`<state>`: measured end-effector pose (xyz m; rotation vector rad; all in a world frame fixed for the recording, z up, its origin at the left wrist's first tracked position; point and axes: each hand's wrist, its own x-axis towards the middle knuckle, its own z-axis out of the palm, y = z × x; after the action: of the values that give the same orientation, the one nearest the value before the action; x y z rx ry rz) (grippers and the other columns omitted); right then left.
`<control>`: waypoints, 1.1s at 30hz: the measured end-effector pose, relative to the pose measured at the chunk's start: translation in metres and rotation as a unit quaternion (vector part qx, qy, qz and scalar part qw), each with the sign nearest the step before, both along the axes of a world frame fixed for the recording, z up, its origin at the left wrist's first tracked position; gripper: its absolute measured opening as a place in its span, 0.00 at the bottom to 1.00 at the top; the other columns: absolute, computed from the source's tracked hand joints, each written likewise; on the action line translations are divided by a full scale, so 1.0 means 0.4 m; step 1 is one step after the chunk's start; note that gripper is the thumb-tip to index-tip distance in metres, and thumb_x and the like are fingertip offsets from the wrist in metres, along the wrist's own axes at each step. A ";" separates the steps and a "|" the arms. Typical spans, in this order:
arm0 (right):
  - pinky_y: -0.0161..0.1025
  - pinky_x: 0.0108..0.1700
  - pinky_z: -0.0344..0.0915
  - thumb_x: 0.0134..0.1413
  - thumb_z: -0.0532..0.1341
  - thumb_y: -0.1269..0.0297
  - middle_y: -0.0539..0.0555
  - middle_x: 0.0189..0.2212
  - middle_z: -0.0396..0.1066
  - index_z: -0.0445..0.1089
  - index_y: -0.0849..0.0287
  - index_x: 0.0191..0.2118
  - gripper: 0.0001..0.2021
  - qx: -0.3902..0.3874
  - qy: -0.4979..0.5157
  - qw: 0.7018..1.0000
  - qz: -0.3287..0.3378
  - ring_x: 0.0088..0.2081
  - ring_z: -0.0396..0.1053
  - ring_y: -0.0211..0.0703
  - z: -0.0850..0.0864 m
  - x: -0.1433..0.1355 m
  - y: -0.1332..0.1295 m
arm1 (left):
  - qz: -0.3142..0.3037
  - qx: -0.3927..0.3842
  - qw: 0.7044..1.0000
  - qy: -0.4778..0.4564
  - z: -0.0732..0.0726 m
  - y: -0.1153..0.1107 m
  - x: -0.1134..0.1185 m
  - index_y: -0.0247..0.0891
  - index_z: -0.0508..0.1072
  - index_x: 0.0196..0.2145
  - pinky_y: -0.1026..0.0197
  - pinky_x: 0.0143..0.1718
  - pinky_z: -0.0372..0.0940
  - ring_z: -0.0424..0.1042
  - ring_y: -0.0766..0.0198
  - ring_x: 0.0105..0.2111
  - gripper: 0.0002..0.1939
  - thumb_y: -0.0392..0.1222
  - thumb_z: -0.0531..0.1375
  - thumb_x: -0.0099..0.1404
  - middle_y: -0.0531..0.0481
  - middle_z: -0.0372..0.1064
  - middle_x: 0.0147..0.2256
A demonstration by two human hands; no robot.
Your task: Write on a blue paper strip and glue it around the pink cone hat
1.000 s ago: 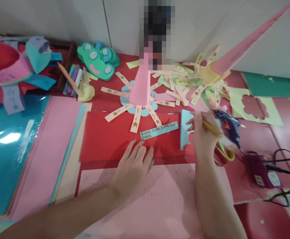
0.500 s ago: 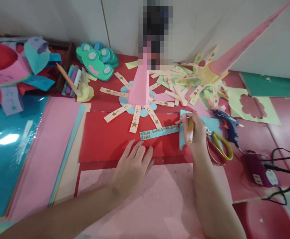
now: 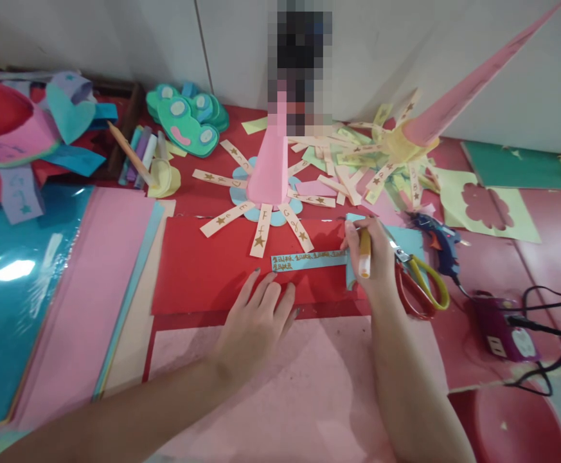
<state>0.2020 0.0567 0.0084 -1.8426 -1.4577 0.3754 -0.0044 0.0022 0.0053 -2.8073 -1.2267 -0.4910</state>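
A marker (image 3: 365, 254) with a gold-brown barrel and whitish end is gripped in my right hand (image 3: 376, 257); its tip is hidden by the fingers. That hand rests at the right end of a narrow blue paper strip (image 3: 309, 260) bearing gold handwriting. More blue paper (image 3: 351, 278) lies under the hand. My left hand (image 3: 261, 308) lies spread, fingertips near the strip's lower left edge, on a red paper sheet (image 3: 198, 270). Beyond it stands a pink paper cone (image 3: 268, 170) on a blue flower base with lettered strips radiating out.
Right of my hand lie scissors (image 3: 427, 286), a blue glue gun (image 3: 441, 241) and a purple power box (image 3: 509, 334) with cables. Paper strips (image 3: 342, 180) and another pink cone (image 3: 477, 77) stand behind. Green frog cutouts (image 3: 184, 122) and pens (image 3: 140, 154) sit back left.
My right hand and the marker have shifted slightly left. The strip lies a little more level. My left hand has stayed in place.
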 end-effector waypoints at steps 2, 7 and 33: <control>0.37 0.31 0.61 0.55 0.56 0.55 0.47 0.21 0.65 0.61 0.56 0.31 0.10 0.011 -0.033 0.999 0.006 0.24 0.64 0.38 -0.010 -0.002 0.000 | 0.003 -0.001 1.000 0.000 0.000 -0.001 0.000 0.28 0.70 0.45 0.48 0.52 0.62 0.70 0.54 0.43 0.15 0.39 0.52 0.65 0.42 0.69 0.33; 0.41 0.38 0.63 0.53 0.59 0.57 0.52 0.30 0.69 0.63 0.55 0.33 0.08 0.015 -0.098 0.982 0.161 0.34 0.66 0.44 -0.012 -0.002 -0.004 | 0.004 0.005 1.000 0.002 0.001 -0.001 -0.002 0.29 0.71 0.45 0.48 0.52 0.62 0.71 0.55 0.43 0.15 0.39 0.51 0.66 0.42 0.70 0.34; 0.48 0.45 0.64 0.51 0.62 0.65 0.55 0.38 0.69 0.61 0.54 0.33 0.07 -0.035 -0.065 0.941 0.331 0.42 0.66 0.47 0.010 0.013 -0.009 | -0.032 -0.020 0.999 0.005 -0.018 -0.009 0.001 0.33 0.68 0.50 0.50 0.53 0.61 0.66 0.54 0.52 0.17 0.40 0.49 0.68 0.40 0.66 0.52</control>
<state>0.2073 0.0532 0.0124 -1.3989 -2.1672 0.6422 -0.0041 -0.0016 -0.0017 -2.8855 -1.1612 -0.4601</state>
